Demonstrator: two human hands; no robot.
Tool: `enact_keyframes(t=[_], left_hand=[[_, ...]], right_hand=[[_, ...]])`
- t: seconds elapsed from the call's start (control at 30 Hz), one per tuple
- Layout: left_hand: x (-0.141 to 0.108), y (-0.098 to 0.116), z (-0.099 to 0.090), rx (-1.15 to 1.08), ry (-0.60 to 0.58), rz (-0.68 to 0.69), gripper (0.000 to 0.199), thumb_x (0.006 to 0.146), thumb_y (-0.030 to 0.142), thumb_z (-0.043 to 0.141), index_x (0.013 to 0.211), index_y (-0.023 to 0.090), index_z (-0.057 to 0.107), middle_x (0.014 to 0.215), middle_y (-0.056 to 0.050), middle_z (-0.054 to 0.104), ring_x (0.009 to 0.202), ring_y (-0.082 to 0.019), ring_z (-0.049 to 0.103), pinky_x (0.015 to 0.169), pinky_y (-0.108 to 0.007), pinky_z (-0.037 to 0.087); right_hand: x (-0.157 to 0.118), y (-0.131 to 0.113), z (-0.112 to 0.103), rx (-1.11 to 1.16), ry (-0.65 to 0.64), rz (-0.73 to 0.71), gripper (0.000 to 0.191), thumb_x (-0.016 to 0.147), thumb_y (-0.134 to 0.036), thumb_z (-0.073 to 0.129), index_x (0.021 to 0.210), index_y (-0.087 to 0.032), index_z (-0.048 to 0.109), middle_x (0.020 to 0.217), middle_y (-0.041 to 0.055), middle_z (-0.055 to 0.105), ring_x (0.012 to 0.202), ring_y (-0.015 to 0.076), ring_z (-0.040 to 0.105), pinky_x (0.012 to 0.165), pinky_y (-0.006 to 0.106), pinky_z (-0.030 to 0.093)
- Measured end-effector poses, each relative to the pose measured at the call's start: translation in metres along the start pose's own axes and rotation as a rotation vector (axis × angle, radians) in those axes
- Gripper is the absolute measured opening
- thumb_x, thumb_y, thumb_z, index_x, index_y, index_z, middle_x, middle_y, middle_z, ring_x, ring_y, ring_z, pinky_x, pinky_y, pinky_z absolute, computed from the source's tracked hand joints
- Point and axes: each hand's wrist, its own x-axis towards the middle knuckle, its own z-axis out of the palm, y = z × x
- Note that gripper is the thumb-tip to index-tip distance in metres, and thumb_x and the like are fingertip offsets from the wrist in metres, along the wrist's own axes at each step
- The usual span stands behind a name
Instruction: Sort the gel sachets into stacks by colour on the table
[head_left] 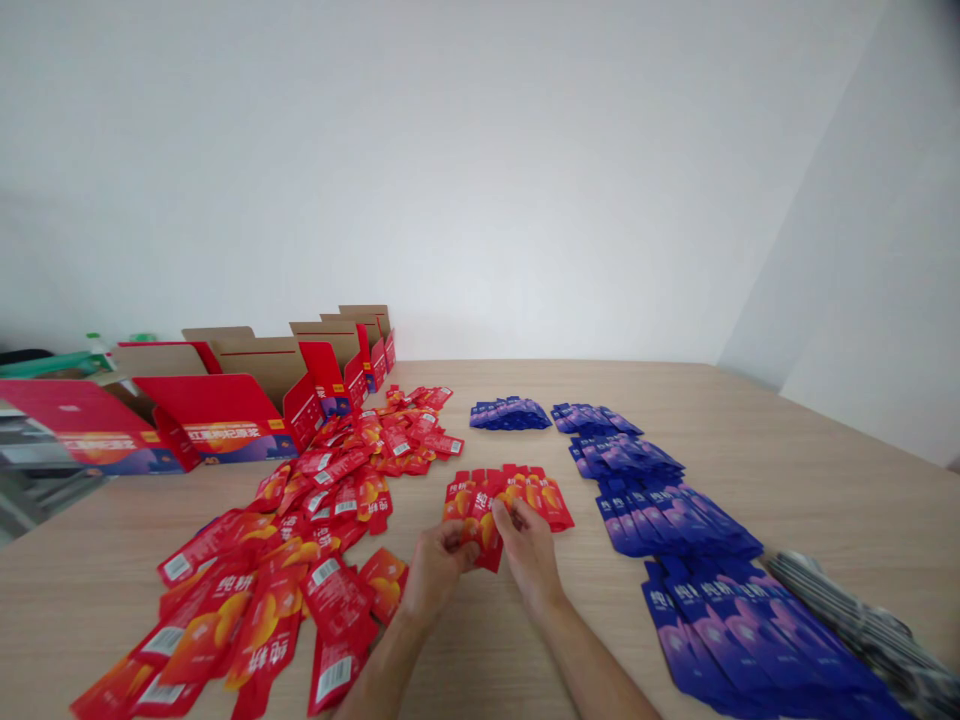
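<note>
One red sachet [484,535] lies over the near edge of the fanned red row [555,502]. The person's left hand [433,572] has thumb and fingers closed on its lower side; the right hand [531,555] rests its thumb against it, its pinch unclear. Pushing it in askew could drag the row's overlapping packets out of line. Left of the row, the loose red pile [345,500] could slide if a forearm brushes it; right of it, a wide sweep might disturb the blue fans [660,515].
</note>
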Motion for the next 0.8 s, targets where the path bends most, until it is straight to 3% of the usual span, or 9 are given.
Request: enact_keyframes(t=[0.13, 0.27, 0.47, 0.8], left_hand=[[-0.002, 0.0, 0.006, -0.02, -0.037, -0.026, 0.037, 0.063, 0.035, 0.081, 0.09, 0.011, 0.073, 0.086, -0.007, 0.075, 0.077, -0.023, 0.07, 0.073, -0.035, 0.057], [-0.004, 0.003, 0.005, 0.028, -0.031, -0.022, 0.039, 0.062, 0.035, 0.082, 0.092, 0.012, 0.073, 0.083, -0.007, 0.075, 0.077, -0.022, 0.07, 0.072, -0.032, 0.055], [-0.005, 0.0, -0.002, 0.154, -0.013, -0.076, 0.03, 0.064, 0.038, 0.079, 0.075, 0.011, 0.069, 0.069, -0.008, 0.073, 0.062, -0.018, 0.067, 0.063, -0.028, 0.052], [-0.011, 0.001, 0.004, 0.232, -0.119, -0.003, 0.008, 0.064, 0.02, 0.067, 0.069, 0.015, 0.063, 0.064, -0.001, 0.067, 0.062, -0.016, 0.063, 0.058, -0.025, 0.046]], right_hand=[[-0.001, -0.001, -0.002, 0.068, 0.06, 0.045, 0.044, 0.08, -0.057, 0.066, 0.06, -0.021, 0.053, 0.055, -0.0065, 0.043, 0.054, 0.0108, 0.035, 0.049, 0.025, 0.029], [0.0, 0.001, -0.006, 0.105, 0.085, 0.043, 0.042, 0.079, -0.059, 0.066, 0.064, -0.021, 0.056, 0.059, -0.0048, 0.05, 0.055, 0.0124, 0.039, 0.052, 0.026, 0.033], [0.003, -0.004, -0.009, 0.122, 0.101, 0.036, 0.042, 0.078, -0.061, 0.065, 0.065, -0.022, 0.058, 0.059, -0.0026, 0.052, 0.056, 0.0142, 0.043, 0.052, 0.028, 0.036], [-0.002, -0.013, -0.009, 0.066, 0.069, 0.014, 0.044, 0.076, -0.063, 0.066, 0.067, -0.021, 0.06, 0.057, -0.002, 0.056, 0.052, 0.0142, 0.048, 0.046, 0.027, 0.037]])
